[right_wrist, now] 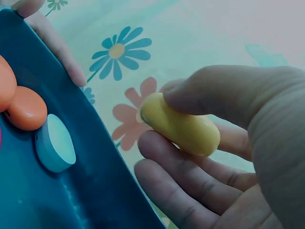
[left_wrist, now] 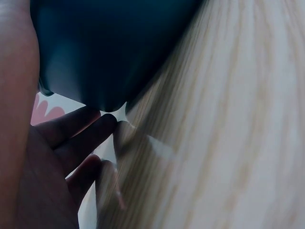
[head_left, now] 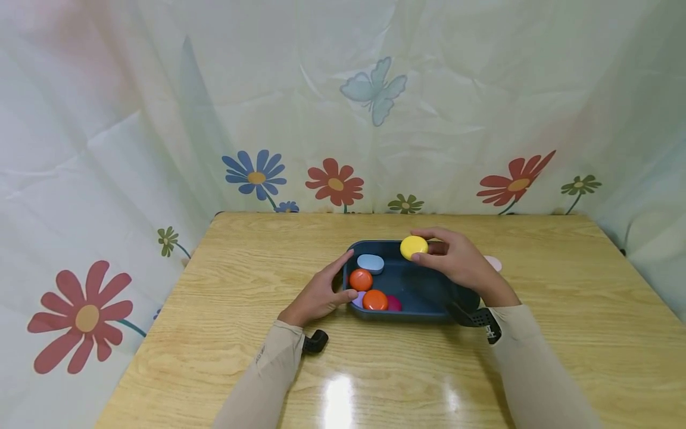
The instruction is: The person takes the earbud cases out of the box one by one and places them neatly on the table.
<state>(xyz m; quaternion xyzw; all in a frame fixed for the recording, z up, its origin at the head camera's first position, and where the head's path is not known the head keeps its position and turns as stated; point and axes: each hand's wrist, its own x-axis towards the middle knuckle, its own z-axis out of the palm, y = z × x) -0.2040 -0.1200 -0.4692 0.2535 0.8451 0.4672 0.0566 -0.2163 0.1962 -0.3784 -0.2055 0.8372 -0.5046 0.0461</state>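
Note:
A yellow rounded disc-shaped piece [head_left: 414, 248] is pinched between thumb and fingers of my right hand [head_left: 458, 262], held up over the back of a dark blue tray [head_left: 423, 289]. The right wrist view shows the smooth yellow piece [right_wrist: 183, 125] edge-on, its thick rounded side visible. My left hand [head_left: 321, 292] holds the tray's left end, thumb at the rim and fingers along the outer wall. In the left wrist view its fingers [left_wrist: 88, 129] touch the tray's outside. A pale blue oval piece [head_left: 371, 263] and orange round pieces [head_left: 361, 279] lie in the tray's left part.
At the tray's front left lie a purple piece [head_left: 358, 298] and a magenta piece [head_left: 393, 304], both partly hidden. A pale pink piece [head_left: 493, 263] shows behind the right forearm. A wooden table [head_left: 225, 286] carries everything, with a flowered curtain [head_left: 439, 131] behind it.

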